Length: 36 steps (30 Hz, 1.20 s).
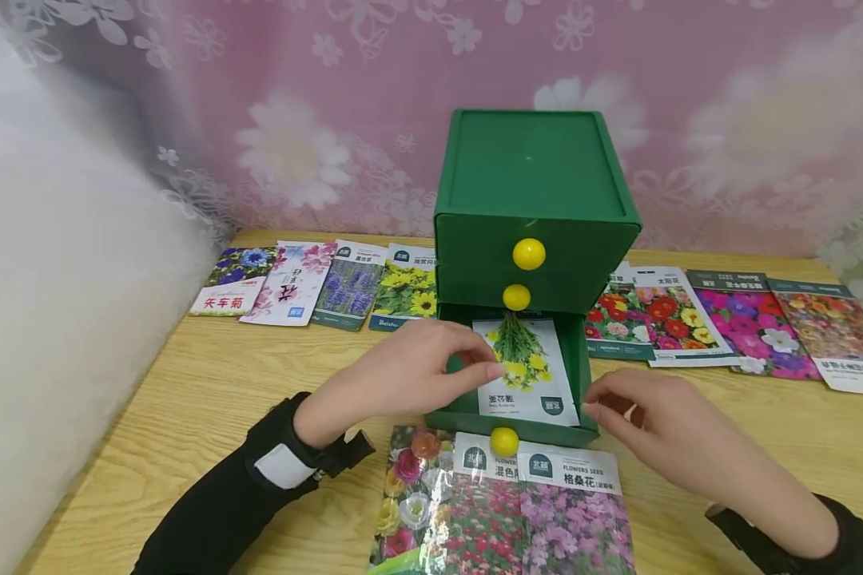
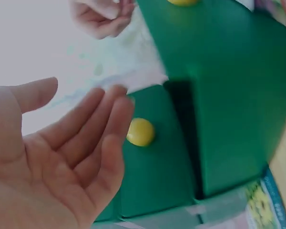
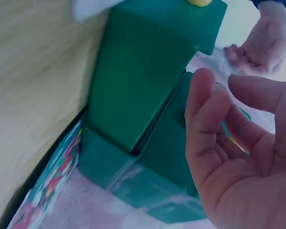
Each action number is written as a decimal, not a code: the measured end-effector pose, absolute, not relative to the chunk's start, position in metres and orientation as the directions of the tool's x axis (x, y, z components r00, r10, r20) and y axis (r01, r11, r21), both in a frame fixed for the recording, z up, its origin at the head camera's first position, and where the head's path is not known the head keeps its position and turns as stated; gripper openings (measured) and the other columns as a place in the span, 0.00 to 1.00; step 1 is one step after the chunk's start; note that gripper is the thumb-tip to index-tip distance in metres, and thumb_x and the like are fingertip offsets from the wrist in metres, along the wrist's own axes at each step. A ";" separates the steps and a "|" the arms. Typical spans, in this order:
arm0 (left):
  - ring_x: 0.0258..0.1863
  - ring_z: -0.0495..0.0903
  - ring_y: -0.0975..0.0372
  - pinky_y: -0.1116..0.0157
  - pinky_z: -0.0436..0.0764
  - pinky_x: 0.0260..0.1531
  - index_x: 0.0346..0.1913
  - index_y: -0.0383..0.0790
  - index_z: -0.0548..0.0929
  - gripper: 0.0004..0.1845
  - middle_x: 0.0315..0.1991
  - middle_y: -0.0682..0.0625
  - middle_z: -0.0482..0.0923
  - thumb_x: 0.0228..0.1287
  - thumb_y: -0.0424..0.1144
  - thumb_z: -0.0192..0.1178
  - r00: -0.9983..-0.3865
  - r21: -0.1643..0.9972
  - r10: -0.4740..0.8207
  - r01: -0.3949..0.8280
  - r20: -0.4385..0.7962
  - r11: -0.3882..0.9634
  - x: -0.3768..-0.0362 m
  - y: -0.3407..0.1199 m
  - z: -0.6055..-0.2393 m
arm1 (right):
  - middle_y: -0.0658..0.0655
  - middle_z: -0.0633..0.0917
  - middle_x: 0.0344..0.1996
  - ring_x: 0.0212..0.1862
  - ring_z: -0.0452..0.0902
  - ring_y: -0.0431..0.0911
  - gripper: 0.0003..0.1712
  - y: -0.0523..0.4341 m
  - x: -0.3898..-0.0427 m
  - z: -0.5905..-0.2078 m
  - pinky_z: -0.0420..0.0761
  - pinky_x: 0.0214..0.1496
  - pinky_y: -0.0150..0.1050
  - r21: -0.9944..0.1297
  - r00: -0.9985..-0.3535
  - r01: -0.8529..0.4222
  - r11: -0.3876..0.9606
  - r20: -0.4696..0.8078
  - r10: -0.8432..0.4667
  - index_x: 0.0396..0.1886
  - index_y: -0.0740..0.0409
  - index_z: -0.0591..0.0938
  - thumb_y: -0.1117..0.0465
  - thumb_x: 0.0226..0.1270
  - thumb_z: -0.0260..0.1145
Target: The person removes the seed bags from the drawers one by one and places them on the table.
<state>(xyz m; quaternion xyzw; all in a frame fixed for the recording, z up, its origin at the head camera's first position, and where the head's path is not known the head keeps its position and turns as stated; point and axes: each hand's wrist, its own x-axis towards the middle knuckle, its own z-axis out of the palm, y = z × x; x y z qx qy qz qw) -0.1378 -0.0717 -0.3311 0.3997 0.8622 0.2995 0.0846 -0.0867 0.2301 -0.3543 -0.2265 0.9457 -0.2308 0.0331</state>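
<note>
A small green cabinet [image 1: 535, 172] with yellow round knobs stands on the table, its bottom drawer [image 1: 554, 434] pulled out. Inside the drawer lies a white seed packet [image 1: 521, 403] picturing yellow flowers, its print upside down to me. My left hand [image 1: 417, 367] hovers over the drawer's left side, fingers relaxed and holding nothing; its fingertips overlap the packet in the head view. Just at the drawer's right wall is my right hand [image 1: 662, 423], its fingers loosely bent with nothing between them. In the right wrist view, thumb and fingertips are apart.
In front of the drawer lie a rose-pictured packet [image 1: 410, 511], a red-flower packet [image 1: 485, 519] and a pink-flower packet [image 1: 575, 511]. Several packets, including a lavender packet [image 1: 350, 283], lie left of the cabinet; more, including a petunia packet [image 1: 755, 327], lie right. A floral curtain [image 1: 295, 104] hangs behind.
</note>
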 end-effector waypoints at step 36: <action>0.22 0.78 0.62 0.60 0.74 0.57 0.10 0.53 0.70 0.29 0.11 0.58 0.65 0.72 0.56 0.57 -0.652 -0.176 0.745 0.724 0.139 0.667 -0.163 -0.058 -0.388 | 0.55 0.82 0.22 0.23 0.75 0.48 0.12 0.170 -0.139 -0.382 0.79 0.25 0.43 0.012 -0.849 -0.528 0.849 0.038 -0.528 0.41 0.61 0.85 0.59 0.64 0.73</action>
